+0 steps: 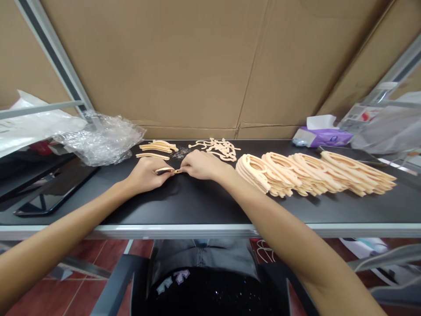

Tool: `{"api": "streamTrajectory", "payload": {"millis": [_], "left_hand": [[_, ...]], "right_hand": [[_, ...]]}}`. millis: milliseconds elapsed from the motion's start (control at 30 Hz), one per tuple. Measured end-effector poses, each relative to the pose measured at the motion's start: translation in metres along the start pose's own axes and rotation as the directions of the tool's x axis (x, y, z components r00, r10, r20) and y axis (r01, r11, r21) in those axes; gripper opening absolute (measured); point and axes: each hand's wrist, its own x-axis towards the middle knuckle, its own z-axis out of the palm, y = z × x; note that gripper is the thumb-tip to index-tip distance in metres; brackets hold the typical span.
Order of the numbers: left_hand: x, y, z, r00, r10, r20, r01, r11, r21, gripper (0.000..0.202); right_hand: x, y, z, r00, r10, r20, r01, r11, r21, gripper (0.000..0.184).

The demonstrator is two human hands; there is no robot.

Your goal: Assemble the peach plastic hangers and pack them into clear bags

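My left hand and my right hand meet over the middle of the black table. Both pinch one small peach-coloured curved plastic strip between their fingertips, one at each end. Beyond my left hand lies a small pile of similar curved strips. Past my right hand sits a tangle of thin peach offcuts. To the right, a long overlapping row of peach plastic frames stretches across the table.
Crumpled clear plastic wrap lies at the back left, beside a white bag. A purple tissue pack stands at the back right. A cardboard wall closes the far side. A dark tray lies left.
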Motion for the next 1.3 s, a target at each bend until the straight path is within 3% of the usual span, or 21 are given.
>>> {"api": "streamTrajectory", "payload": {"millis": [467, 833, 1300], "left_hand": [[-0.002, -0.002, 0.001, 1.0, 0.014, 0.014, -0.014, 0.999, 0.043, 0.016], [0.001, -0.006, -0.001, 0.999, -0.039, 0.03, 0.041, 0.997, -0.071, 0.014], [0.009, -0.006, -0.016, 0.937, -0.248, 0.245, 0.319, 0.894, -0.315, 0.014]], "right_hand": [[0.001, 0.001, 0.002, 1.0, 0.003, -0.011, -0.003, 1.0, -0.011, 0.03], [0.002, 0.003, 0.004, 1.0, -0.011, -0.016, 0.011, 1.0, -0.01, 0.028], [0.003, 0.005, 0.003, 0.996, -0.087, 0.001, 0.087, 0.996, 0.027, 0.027]]}}
